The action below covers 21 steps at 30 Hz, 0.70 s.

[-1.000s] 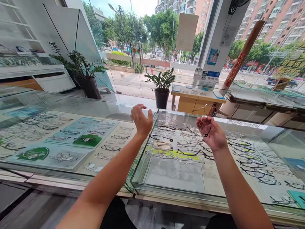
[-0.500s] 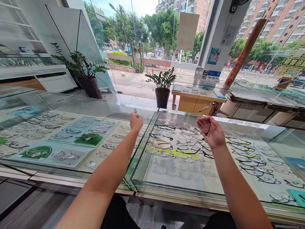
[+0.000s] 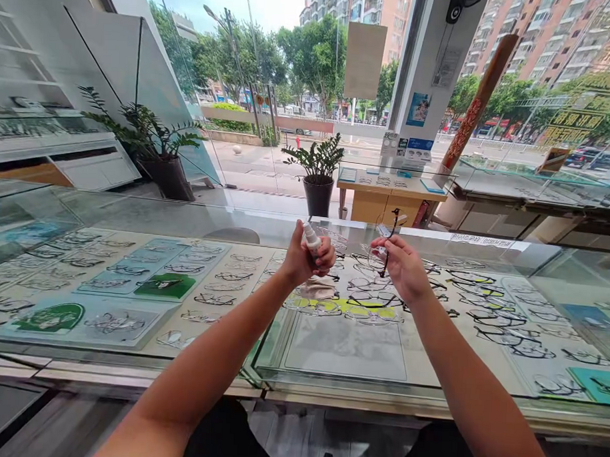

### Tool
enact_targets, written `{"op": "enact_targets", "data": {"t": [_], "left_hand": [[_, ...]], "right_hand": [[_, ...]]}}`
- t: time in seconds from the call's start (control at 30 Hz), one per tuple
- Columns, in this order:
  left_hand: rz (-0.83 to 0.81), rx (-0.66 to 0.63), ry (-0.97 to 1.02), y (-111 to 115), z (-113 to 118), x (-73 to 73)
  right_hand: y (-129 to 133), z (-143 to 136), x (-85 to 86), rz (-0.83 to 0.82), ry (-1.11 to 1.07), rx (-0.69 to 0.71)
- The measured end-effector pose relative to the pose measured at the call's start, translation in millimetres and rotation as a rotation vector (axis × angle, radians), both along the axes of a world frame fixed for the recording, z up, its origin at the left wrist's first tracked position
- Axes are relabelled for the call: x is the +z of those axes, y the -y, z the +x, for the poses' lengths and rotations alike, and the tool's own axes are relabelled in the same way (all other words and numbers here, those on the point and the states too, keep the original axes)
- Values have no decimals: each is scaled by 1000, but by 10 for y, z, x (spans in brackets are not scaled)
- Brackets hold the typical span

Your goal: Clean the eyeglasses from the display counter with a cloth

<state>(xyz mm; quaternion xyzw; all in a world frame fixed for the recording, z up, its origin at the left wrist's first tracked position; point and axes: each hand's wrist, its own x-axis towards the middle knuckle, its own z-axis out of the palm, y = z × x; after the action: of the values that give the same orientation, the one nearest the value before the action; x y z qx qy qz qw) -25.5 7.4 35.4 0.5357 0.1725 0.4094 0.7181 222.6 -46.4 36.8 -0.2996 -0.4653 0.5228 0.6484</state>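
A small white spray bottle (image 3: 312,241) is upright in my left hand (image 3: 300,260), its nozzle end up and my fingers wrapped round it. To the right, my right hand (image 3: 407,271) pinches a pair of eyeglasses (image 3: 396,222) with dark parts, held up on edge above the glass counter. A gap lies between the bottle and the eyeglasses. Below my left hand, a beige cloth (image 3: 319,288) rests on the counter among rows of eyeglasses (image 3: 375,300).
Glass display cases (image 3: 348,347) full of eyeglasses stretch left and right before me. A green card (image 3: 165,285) lies in the left case. Beyond stand a potted plant (image 3: 318,189), a larger potted plant (image 3: 167,174) and a wooden cabinet (image 3: 376,207) by the window.
My left hand has moved right and turned, bringing the spray bottle toward the eyeglasses. My right hand has turned the eyeglasses more upright. The view has shifted slightly.
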Motion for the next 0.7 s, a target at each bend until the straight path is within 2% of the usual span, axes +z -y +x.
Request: {"op": "enact_targets", "data": {"t": [0.1,0.2,0.37,0.53,0.7], "left_hand": [[-35,-149,36,34,22,-27],[-39,-186,37,25,28,-43],[2,-32,1,48,100,-59],[97,191,-193,59,179,-109],[237,248,-350,29,179,-177]], "right_hand": [[19,-66,-26,-11,12,34],[41,-131,-54,-26,38,58],[65,-216,-114,-67,103,103],[81,-267,-155,-73,165,141],[95,-327,-196,-84,192,183]]}}
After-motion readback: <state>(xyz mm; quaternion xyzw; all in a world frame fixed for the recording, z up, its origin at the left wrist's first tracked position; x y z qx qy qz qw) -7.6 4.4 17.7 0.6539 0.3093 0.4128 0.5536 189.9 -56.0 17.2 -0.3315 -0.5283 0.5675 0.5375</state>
